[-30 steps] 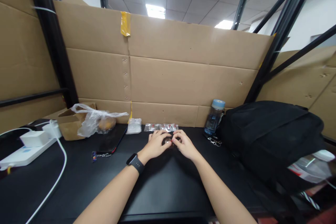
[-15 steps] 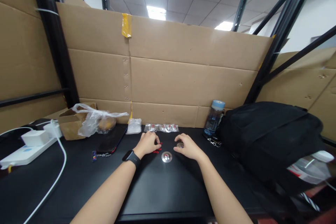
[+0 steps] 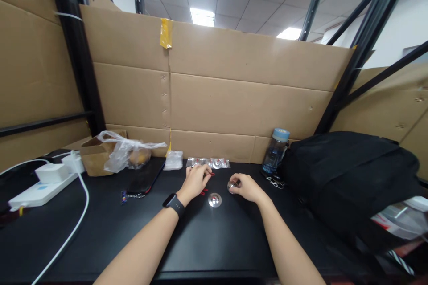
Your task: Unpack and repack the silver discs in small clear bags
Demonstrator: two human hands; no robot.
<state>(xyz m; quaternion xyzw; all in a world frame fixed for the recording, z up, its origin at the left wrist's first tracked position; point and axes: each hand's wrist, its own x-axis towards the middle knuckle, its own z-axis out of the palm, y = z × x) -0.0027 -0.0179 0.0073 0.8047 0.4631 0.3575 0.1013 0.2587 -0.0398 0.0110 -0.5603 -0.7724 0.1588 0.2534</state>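
My right hand (image 3: 246,188) pinches a small shiny metal disc (image 3: 231,186) by its edge, just above the black tabletop. My left hand (image 3: 196,181) is closed, fingers bent downward, with a looped red cord (image 3: 212,174) showing at its fingertips. More red cord (image 3: 203,192) pokes out below that hand, partly hidden by it. Between and nearer than both hands, a round silver disc (image 3: 215,200) with a small red spot at its centre lies flat on the table. A dark smartwatch (image 3: 173,203) is on my left wrist.
Small clear packets (image 3: 219,163) with round pieces lie behind my hands, beside a stack of clear bags (image 3: 173,160). A phone (image 3: 147,177), cardboard box (image 3: 95,159) and power strip (image 3: 43,190) are left. A water bottle (image 3: 275,151) and black backpack (image 3: 347,178) stand right.
My left hand has moved slightly right and away, and red cord now shows at its fingertips. My right hand has closed on the metal disc. The view has shifted a little.
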